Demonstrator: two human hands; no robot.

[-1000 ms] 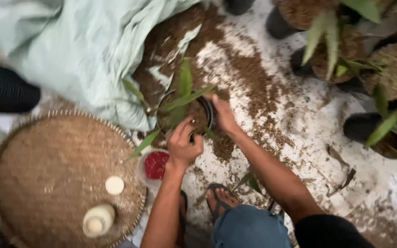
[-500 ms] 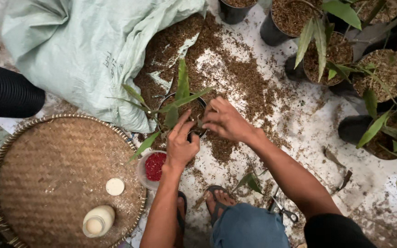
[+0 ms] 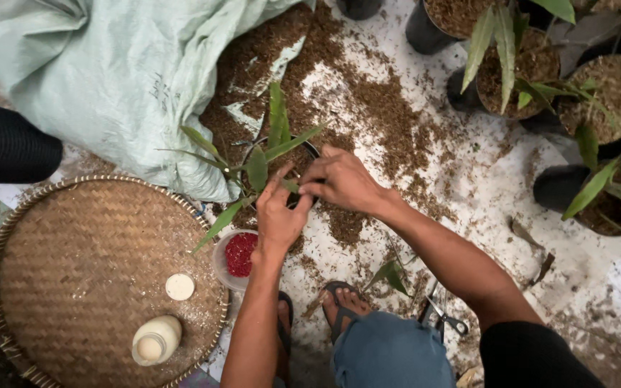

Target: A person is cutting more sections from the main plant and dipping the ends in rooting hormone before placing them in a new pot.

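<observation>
Fingers of both hands curled in over a small black pot, tips pressed down into the brown potting mix at the foot of a young green plant; nothing gripped, just pushing and tucking. Left hand at the near rim, fingers half closed and pointing inward; right hand over the right side of the rim, fingers bent narrow, touching the left fingertips. Pot resting on the ground just beside a pale green sack, with loose mix spilled all around it. Probably best done with even, gentle pressure round the stem, keeping the plant upright and the leaves free of the packed mix. Ground a pale, dirty sheet strewn with crumbs. Near the left wrist, a clear cup of red granules; beside it a round woven tray bearing a white bottle and its cap. Scissors by the right knee, sandalled feet below. More potted plants crowded at the upper right.
</observation>
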